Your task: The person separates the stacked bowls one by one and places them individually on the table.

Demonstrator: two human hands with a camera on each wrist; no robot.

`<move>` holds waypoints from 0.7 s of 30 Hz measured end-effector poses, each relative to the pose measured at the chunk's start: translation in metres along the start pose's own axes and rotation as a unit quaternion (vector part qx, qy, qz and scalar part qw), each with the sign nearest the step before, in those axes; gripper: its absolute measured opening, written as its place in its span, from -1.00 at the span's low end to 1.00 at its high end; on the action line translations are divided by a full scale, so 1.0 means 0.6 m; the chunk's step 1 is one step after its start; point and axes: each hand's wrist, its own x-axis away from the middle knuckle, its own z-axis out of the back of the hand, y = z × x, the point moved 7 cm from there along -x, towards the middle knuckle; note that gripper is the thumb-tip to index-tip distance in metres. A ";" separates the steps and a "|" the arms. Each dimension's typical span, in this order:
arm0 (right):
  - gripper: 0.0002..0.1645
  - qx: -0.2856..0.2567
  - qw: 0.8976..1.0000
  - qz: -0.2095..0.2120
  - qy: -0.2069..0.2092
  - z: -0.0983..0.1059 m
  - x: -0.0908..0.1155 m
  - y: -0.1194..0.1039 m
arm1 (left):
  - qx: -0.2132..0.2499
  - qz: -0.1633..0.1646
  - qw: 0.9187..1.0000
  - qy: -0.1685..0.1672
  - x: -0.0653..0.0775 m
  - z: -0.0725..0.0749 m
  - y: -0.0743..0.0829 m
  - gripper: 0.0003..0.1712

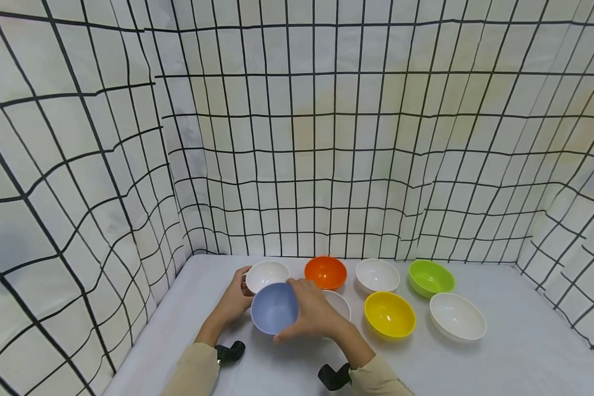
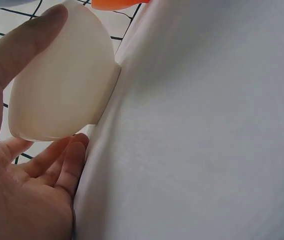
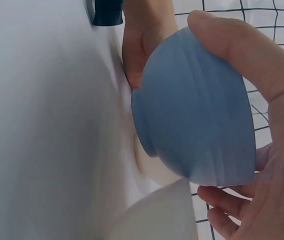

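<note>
Near the left end of the table, my left hand [image 1: 235, 302] holds a white bowl [image 1: 267, 275] by its side. In the left wrist view, the thumb lies across one side of this white bowl [image 2: 64, 82], and the fingers are curled at the opposite side. My right hand [image 1: 313, 311] grips a blue bowl [image 1: 273, 311] between thumb and fingers, in front of the white one. The right wrist view shows the blue bowl [image 3: 197, 107] raised off the cloth and tilted. Another white bowl [image 1: 340, 303] is partly hidden behind the right hand.
To the right stand an orange bowl [image 1: 325, 273], a white bowl [image 1: 377, 276], a green bowl [image 1: 430, 279], a yellow bowl [image 1: 389, 315] and a white bowl [image 1: 457, 317]. White cloth [image 1: 515, 341] covers the table. Black netting [image 1: 314, 151] over white walls surrounds it.
</note>
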 end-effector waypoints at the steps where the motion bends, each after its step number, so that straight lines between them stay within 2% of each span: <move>1: 0.43 0.010 1.000 0.004 0.000 -0.004 0.000 -0.001 | -0.007 0.002 1.000 0.004 0.000 0.001 -0.001 0.07; 9: 0.49 0.063 0.998 0.006 -0.012 -0.027 0.001 -0.006 | -0.044 0.014 0.999 0.016 0.002 0.004 0.000 0.13; 14: 0.51 0.084 0.996 0.006 -0.016 -0.035 0.001 -0.008 | -0.035 0.011 0.999 0.019 0.001 0.005 0.000 0.13; 21: 0.49 0.096 0.995 -0.005 -0.015 -0.036 -0.001 -0.005 | -0.015 0.015 1.000 0.014 -0.001 0.005 -0.004 0.03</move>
